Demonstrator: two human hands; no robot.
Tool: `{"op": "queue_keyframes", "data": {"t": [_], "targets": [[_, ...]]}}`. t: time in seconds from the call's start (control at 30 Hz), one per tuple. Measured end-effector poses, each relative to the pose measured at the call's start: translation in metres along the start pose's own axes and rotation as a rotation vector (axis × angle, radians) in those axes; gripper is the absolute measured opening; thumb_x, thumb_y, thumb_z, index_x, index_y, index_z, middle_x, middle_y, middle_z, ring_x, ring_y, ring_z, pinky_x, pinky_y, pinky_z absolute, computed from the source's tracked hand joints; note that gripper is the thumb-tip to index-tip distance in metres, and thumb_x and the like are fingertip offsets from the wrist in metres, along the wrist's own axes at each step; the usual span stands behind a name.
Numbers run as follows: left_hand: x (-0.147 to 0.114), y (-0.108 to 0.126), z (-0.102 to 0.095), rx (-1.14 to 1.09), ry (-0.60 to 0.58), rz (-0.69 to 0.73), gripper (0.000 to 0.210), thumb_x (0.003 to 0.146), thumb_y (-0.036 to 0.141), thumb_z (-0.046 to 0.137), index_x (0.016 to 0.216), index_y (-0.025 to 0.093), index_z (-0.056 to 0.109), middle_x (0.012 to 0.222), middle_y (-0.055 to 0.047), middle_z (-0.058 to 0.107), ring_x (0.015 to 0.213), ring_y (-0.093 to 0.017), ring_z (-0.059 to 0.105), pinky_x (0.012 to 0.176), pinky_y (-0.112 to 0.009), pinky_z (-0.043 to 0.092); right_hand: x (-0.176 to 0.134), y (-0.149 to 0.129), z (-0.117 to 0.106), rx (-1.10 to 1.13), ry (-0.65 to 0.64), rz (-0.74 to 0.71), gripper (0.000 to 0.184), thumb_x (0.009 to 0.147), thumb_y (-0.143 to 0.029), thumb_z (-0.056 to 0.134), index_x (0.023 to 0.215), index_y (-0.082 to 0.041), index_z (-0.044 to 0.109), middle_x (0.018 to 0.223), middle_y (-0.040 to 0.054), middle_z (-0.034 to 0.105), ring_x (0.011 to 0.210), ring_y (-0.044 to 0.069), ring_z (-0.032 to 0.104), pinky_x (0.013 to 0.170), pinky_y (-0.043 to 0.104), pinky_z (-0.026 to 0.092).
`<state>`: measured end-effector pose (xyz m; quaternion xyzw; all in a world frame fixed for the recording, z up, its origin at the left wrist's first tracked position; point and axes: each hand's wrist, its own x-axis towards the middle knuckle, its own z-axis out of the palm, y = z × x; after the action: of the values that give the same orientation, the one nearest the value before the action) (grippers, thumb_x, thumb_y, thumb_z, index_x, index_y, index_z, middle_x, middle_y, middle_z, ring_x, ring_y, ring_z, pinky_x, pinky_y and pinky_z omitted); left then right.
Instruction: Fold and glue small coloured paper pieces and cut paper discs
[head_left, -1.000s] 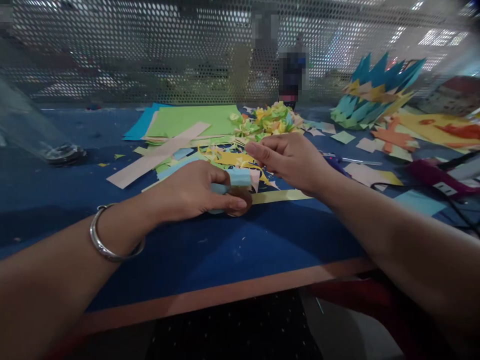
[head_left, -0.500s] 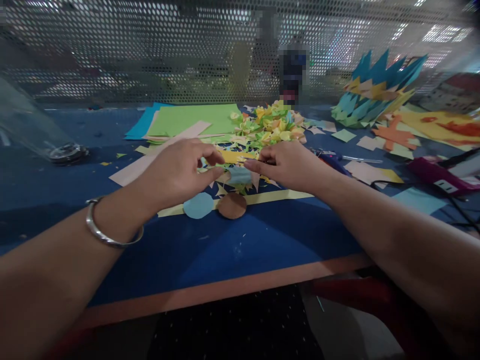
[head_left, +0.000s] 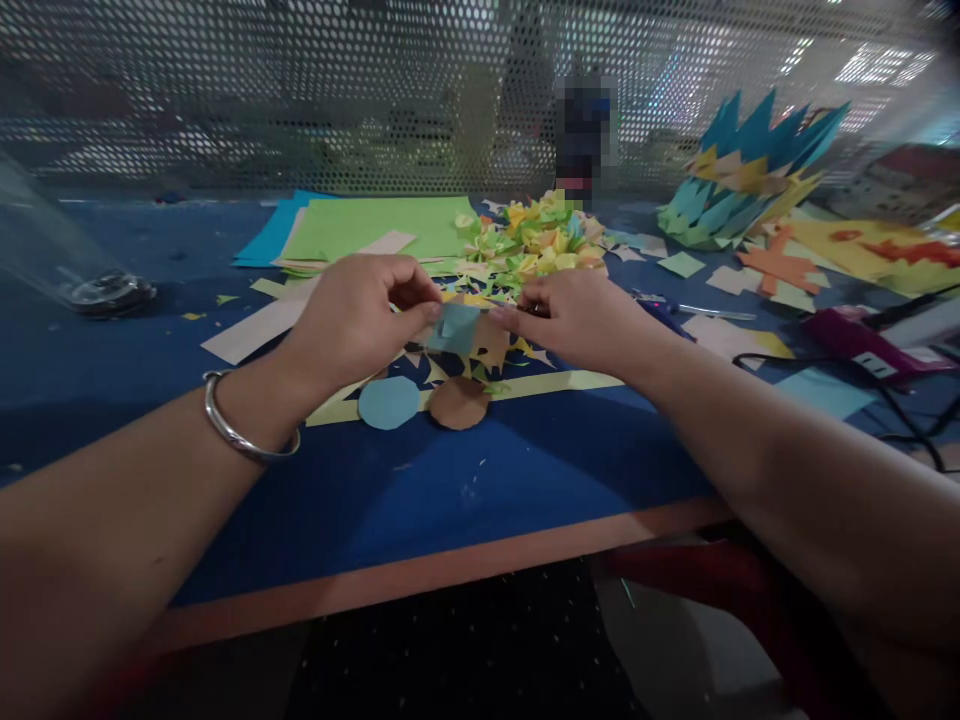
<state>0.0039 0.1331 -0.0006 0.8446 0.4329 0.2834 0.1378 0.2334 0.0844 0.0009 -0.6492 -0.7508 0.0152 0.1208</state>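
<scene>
My left hand (head_left: 373, 312) is closed, thumb and forefinger pinching the edge of a small light-blue piece of paper (head_left: 456, 330). Opposite it, my right hand (head_left: 568, 314) is closed too; a small dark thing shows among its curled fingers, too hidden to name. The right thumb tip lies near the blue piece's right side. Behind the fingertips is a bit of yellow paper (head_left: 470, 298). Below them lie a light-blue paper circle (head_left: 388, 402) and a brown paper circle (head_left: 459, 403), both over a long pale-yellow strip (head_left: 551, 384).
Green sheets (head_left: 390, 225) and a heap of paper flowers (head_left: 551, 235) lie at the back. A blue spiky paper crown (head_left: 750, 175), an orange paper cross (head_left: 780, 262) and a purple power strip (head_left: 847, 345) are on the right. A clear container (head_left: 105, 290) stands left.
The light-blue piece has come up to my left fingertips, and the yellow paper between my hands shows less. My left fingers have closed together. The view has shifted slightly.
</scene>
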Motion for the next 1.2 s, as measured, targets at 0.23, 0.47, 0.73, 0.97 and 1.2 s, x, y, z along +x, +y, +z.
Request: {"op": "queue_keyframes", "data": {"t": [0.23, 0.47, 0.73, 0.97, 1.2], "targets": [[-0.002, -0.002, -0.009, -0.037, 0.042, 0.053, 0.016, 0.087, 0.031, 0.067, 0.093, 0.020, 0.077, 0.081, -0.004, 0.076, 0.073, -0.020, 0.069, 0.063, -0.031, 0.051, -0.002, 0.002, 0.001, -0.112, -0.059, 0.001, 0.047, 0.094, -0.061, 0.050, 0.082, -0.019, 0.068, 0.071, 0.0089, 0.064, 0.062, 0.020, 0.054, 0.055, 0.031, 0.027], [-0.006, 0.003, -0.011, 0.106, -0.024, 0.083, 0.017, 0.089, 0.030, 0.062, 0.100, 0.025, 0.075, 0.103, -0.003, 0.078, 0.080, -0.022, 0.068, 0.068, -0.034, 0.045, -0.014, -0.007, -0.003, -0.168, 0.076, -0.006, 0.039, 0.094, -0.055, 0.055, 0.083, -0.020, 0.066, 0.076, 0.0098, 0.066, 0.071, 0.024, 0.057, 0.061, 0.033, 0.027], [-0.016, 0.025, -0.013, 0.001, 0.043, 0.170, 0.015, 0.093, 0.031, 0.061, 0.102, 0.026, 0.072, 0.106, -0.003, 0.074, 0.105, -0.025, 0.066, 0.089, -0.034, 0.049, -0.014, -0.017, -0.003, 0.306, 0.196, -0.250, 0.020, 0.093, -0.037, 0.062, 0.085, -0.019, 0.066, 0.075, 0.0027, 0.063, 0.068, 0.016, 0.052, 0.063, 0.030, 0.030], [-0.011, 0.016, 0.000, -0.557, 0.017, -0.044, 0.030, 0.087, 0.029, 0.072, 0.115, 0.022, 0.064, 0.095, -0.003, 0.073, 0.092, -0.020, 0.071, 0.082, -0.032, 0.057, -0.013, -0.017, 0.003, 0.503, 0.261, -0.240, 0.024, 0.093, -0.029, 0.062, 0.072, -0.019, 0.055, 0.065, -0.0016, 0.049, 0.062, 0.013, 0.042, 0.060, 0.029, 0.031], [-0.007, 0.018, 0.004, -0.847, -0.013, -0.229, 0.010, 0.081, 0.017, 0.074, 0.086, 0.021, 0.066, 0.077, 0.001, 0.067, 0.073, -0.014, 0.070, 0.078, -0.033, 0.060, -0.010, -0.018, 0.008, 0.559, 0.230, -0.198, 0.031, 0.095, -0.040, 0.061, 0.072, -0.019, 0.058, 0.062, -0.0009, 0.050, 0.061, 0.013, 0.042, 0.057, 0.028, 0.031]]}}
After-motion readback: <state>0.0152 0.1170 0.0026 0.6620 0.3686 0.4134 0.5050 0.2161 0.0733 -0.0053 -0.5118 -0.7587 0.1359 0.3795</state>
